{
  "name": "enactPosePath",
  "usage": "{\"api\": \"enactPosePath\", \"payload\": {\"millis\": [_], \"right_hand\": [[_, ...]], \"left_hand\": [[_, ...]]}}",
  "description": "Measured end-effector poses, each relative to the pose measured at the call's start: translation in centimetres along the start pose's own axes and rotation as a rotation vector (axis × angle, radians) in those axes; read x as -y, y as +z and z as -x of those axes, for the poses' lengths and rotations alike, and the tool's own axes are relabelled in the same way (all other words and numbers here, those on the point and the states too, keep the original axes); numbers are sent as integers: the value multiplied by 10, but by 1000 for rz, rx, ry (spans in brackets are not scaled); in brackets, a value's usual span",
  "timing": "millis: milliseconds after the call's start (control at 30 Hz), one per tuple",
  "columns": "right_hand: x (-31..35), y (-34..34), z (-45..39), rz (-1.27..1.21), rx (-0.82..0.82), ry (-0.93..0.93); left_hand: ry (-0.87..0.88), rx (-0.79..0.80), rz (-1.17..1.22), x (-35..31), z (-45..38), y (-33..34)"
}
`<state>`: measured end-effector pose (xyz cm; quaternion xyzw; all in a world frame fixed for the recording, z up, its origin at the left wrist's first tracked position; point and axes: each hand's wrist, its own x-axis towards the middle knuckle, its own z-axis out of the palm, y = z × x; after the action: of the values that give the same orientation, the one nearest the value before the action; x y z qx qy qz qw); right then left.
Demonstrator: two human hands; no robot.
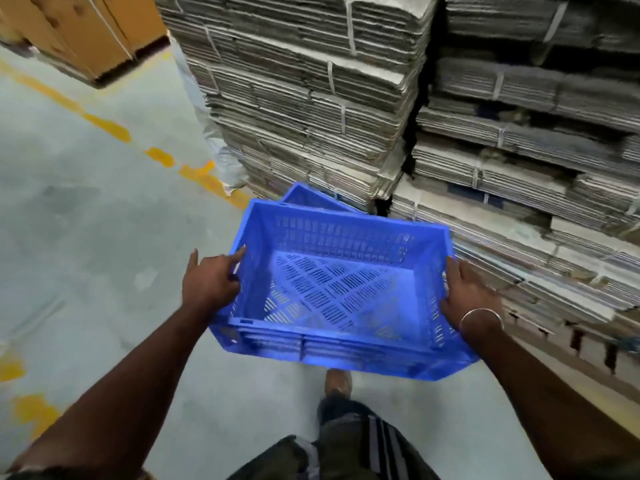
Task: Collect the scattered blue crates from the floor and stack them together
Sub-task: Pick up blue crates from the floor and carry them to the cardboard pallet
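An empty blue slotted crate is held above the floor in front of me. My left hand grips its left wall, with the index finger stretched along the rim. My right hand grips the right wall; a metal bangle sits on that wrist. Behind the held crate, a corner of a second blue crate shows on the floor against the paper stacks; most of it is hidden.
Tall strapped stacks of flattened cardboard rise ahead and to the right on pallets. Brown cartons stand at the far left. The grey concrete floor carries a worn yellow line. My foot shows below the crate.
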<state>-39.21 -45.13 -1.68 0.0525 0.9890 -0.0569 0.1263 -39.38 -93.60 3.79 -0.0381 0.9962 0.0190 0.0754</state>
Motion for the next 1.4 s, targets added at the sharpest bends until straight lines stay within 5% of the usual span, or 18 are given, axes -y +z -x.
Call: {"api": "enactPosePath", "payload": {"millis": [233,667,1133,1400], "right_hand": [[53,4,-58,-63,91,104],[167,23,-111,-169,-25,402],[201,40,-135,-447,-137,490],[182,67,-158,-564,-74,529]], "left_hand": [[55,7,38,38,-109,6],[200,106,355,102,-297,40],[385,108,424,90,-388,37],[331,244,473,84,-404,72]]}}
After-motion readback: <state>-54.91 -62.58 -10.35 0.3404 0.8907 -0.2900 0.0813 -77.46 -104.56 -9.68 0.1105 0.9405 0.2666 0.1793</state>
